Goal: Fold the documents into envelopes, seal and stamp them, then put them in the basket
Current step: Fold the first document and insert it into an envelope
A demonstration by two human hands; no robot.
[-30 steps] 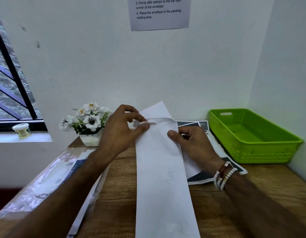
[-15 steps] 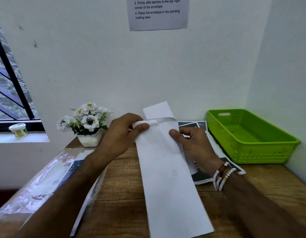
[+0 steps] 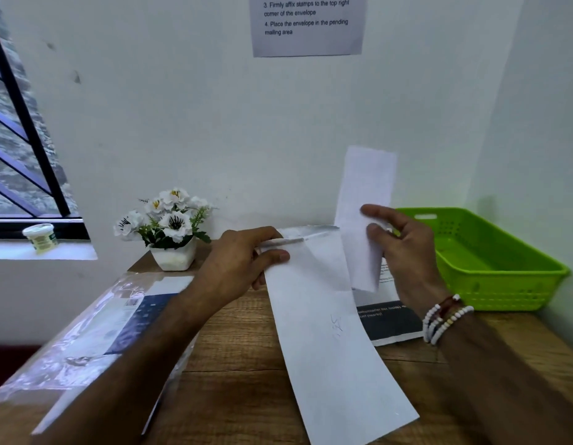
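Observation:
A long white envelope [image 3: 327, 332] lies lengthwise on the wooden desk, its open flap end at the far side. My left hand [image 3: 243, 264] pinches that far end at its left corner. My right hand [image 3: 404, 248] holds a folded white document [image 3: 364, 213] upright in the air, just right of the envelope's mouth, thumb and fingers curled on its lower half. The green plastic basket [image 3: 503, 277] stands at the right against the wall with nothing visible inside.
Printed sheets with dark blocks [image 3: 388, 319] lie under my right hand. A clear plastic packet of stationery [image 3: 95, 335] covers the desk's left side. A white pot of flowers [image 3: 169, 229] stands at the back. A small jar [image 3: 39, 237] sits on the window sill.
My right hand left the envelope and now holds the folded document up to the right of it. The envelope's near end has swung right. My left hand keeps its pinch.

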